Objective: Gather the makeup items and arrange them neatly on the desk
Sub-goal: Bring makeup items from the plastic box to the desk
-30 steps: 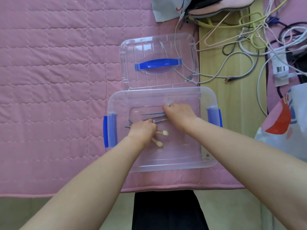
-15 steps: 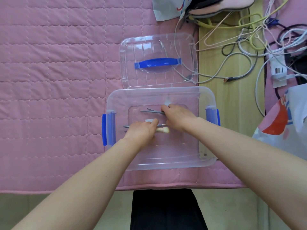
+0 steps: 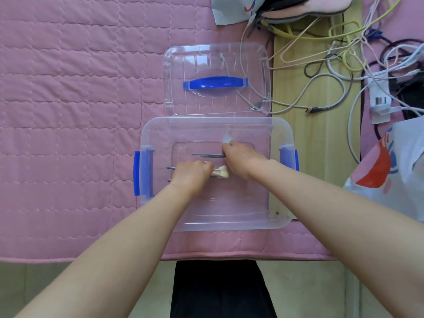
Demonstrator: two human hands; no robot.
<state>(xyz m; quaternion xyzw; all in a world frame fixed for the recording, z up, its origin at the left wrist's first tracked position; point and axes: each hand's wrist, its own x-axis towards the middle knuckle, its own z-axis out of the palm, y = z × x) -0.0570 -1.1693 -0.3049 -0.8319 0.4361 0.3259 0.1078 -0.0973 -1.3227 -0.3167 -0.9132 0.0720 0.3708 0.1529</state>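
A clear plastic storage box (image 3: 160, 134) with blue side latches sits on the pink quilt, and both my hands are inside it. My left hand (image 3: 191, 176) grips a bunch of grey-handled makeup brushes; their cream bristle tips (image 3: 221, 174) stick out to the right and the handle ends show at its left. My right hand (image 3: 243, 157) pinches two more thin grey brushes (image 3: 207, 155) that point left. Their bristle ends are hidden under that hand.
The box's clear lid (image 3: 215, 81) with a blue handle lies just behind the box. A wooden strip (image 3: 319, 138) at the right carries tangled cables (image 3: 339, 58) and a power strip (image 3: 379, 99). A printed plastic bag (image 3: 394, 166) sits at the far right.
The scattered brushes have been drawn together. My left hand now holds the lower ones bunched, and my right hand has shifted slightly while holding the upper pair. The camera view moved a little.
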